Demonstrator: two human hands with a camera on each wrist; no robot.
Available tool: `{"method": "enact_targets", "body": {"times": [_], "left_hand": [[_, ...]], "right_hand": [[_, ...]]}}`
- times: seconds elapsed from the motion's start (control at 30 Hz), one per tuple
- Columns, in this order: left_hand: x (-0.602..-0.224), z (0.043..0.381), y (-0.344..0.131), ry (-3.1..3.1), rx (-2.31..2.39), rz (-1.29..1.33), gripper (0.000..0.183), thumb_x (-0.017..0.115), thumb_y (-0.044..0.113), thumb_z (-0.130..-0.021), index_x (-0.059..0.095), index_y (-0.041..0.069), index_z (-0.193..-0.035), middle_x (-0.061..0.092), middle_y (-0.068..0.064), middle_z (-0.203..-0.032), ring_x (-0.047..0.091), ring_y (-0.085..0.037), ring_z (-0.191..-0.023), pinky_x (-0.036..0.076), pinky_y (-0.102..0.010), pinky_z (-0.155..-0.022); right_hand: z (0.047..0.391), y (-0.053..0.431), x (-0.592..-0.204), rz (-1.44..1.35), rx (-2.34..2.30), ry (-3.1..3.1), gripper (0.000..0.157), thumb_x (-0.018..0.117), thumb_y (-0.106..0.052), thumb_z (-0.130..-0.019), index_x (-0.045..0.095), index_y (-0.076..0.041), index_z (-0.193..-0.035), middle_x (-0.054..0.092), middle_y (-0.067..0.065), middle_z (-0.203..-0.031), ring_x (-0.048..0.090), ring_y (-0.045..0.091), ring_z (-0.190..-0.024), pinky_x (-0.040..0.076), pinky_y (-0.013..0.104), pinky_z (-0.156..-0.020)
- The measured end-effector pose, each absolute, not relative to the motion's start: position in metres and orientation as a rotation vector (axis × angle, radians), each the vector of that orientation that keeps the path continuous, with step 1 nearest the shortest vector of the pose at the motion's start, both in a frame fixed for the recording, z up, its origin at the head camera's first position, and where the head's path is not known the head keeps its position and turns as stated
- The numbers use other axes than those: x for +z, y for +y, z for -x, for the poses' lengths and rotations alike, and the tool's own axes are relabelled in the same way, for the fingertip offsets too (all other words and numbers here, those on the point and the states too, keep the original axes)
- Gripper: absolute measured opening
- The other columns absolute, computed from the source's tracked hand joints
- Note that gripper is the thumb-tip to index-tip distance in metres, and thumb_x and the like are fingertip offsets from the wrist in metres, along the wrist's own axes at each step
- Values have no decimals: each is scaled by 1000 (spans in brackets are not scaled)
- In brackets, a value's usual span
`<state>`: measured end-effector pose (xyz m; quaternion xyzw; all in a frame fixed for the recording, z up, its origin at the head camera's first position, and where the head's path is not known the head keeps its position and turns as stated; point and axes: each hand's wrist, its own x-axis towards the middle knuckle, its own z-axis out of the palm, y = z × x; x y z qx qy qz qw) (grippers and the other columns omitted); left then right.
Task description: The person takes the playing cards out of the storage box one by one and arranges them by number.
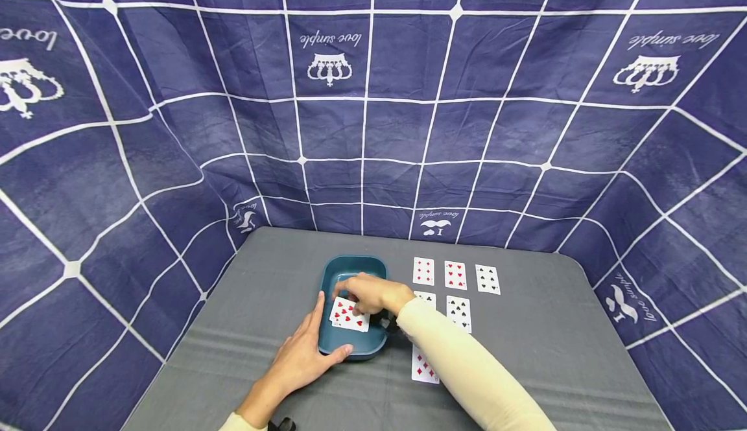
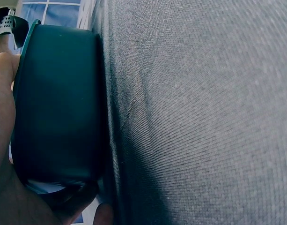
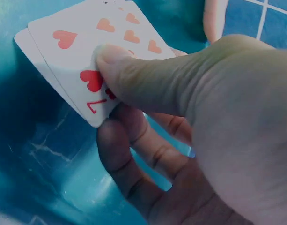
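Note:
Inside the dark teal plastic tray (image 1: 344,343), my right hand (image 1: 373,293) pinches the seven of hearts (image 1: 353,321). At least one more card shows behind it in the right wrist view, its face hidden. The thumb lies on top of the cards, fingers below. At the tray's near left corner, my left hand (image 1: 300,356) holds the tray, its thumb over the near rim and its fingers along the outer left wall. The left wrist view shows the tray's outer wall (image 2: 59,103) close up.
To the right of the tray, several face-up playing cards lie in rows, among them a red diamonds card (image 1: 423,271), a hearts card (image 1: 455,275) and spades cards (image 1: 487,279). My right forearm partly covers the nearer cards. A blue checked cloth (image 1: 408,126) hangs behind the grey table (image 1: 233,327).

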<state>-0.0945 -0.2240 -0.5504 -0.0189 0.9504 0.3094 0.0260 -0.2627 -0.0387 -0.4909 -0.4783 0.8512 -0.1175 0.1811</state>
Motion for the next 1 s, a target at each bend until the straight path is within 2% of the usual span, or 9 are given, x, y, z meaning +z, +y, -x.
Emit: {"method": "enact_targets", "body": {"times": [0.1, 0.2, 0.33, 0.43, 0.57, 0.77, 1.0], "left_hand": [[-551, 95, -224, 2942, 952, 62, 136, 84, 78, -94, 7, 22, -190, 50, -21, -181, 64, -51, -153, 49, -83, -115], [-551, 95, -224, 2951, 946, 64, 136, 85, 77, -94, 7, 22, -190, 50, -21, -181, 65, -51, -152, 51, -82, -114], [-553, 95, -223, 2964, 944, 60, 135, 85, 77, -93, 9, 21, -190, 50, -21, -181, 65, -51, -152, 53, -81, -113], [-554, 95, -222, 2970, 945, 56, 135, 84, 78, -93, 9, 21, -190, 50, -21, -181, 65, -51, -152, 53, -80, -113], [-554, 94, -222, 2963, 946, 59, 136, 84, 79, -93, 9, 20, -190, 49, -21, -182, 64, -52, -153, 53, -80, -113], [-554, 95, -223, 2955, 951, 64, 136, 84, 80, -93, 8, 22, -190, 48, -22, -183, 62, -52, -155, 53, -80, -114], [-555, 96, -222, 2980, 936, 51, 136, 85, 78, -92, 10, 21, -190, 52, -21, -179, 66, -51, -151, 55, -77, -112]], "right_hand": [[266, -34, -491, 1335, -411, 2392, 54, 86, -2, -105, 74, -24, -153, 75, -5, -95, 61, 2, -80, 53, 19, -77], [268, -30, -491, 1330, -469, 2384, 52, 81, 0, -107, 74, -22, -154, 80, -3, -102, 64, 3, -82, 54, 20, -79], [271, -24, -494, 1350, -521, 2385, 50, 81, 0, -107, 74, -19, -151, 83, 1, -116, 68, 6, -95, 57, 20, -83], [272, -20, -495, 1350, -573, 2377, 46, 79, 0, -109, 75, -18, -151, 82, 3, -120, 68, 7, -98, 57, 20, -83], [274, -15, -495, 1341, -652, 2362, 42, 72, 0, -112, 75, -16, -151, 82, 5, -114, 66, 5, -89, 56, 20, -77], [277, -12, -496, 1365, -737, 2408, 31, 66, 1, -113, 79, -13, -138, 83, 5, -104, 65, 4, -81, 56, 21, -74], [279, -9, -497, 1361, -742, 2529, 12, 73, -9, -113, 80, -18, -116, 83, 1, -113, 67, 8, -93, 57, 26, -86]]}}
